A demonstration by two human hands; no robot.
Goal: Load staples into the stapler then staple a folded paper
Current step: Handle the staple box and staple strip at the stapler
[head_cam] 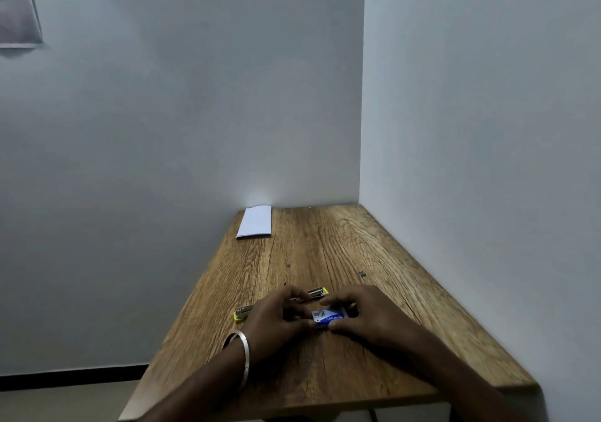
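A small blue and white staple box [328,316] lies on the wooden table [325,252], and both hands grip it. My left hand [276,316] pinches its left end; my right hand [361,314] clasps its right end with the thumb on the near side. Behind the hands a yellow and metal stapler [317,292] lies swung open flat, its other end [242,314] poking out left of my left hand, the middle hidden. A folded white paper [255,221] rests at the table's far left corner.
Walls close the table in at the back and along the right side. A tiny grey piece [361,273], perhaps staples, lies on the wood to the right. The table's left edge drops to the floor. My left wrist carries a silver bangle [242,356].
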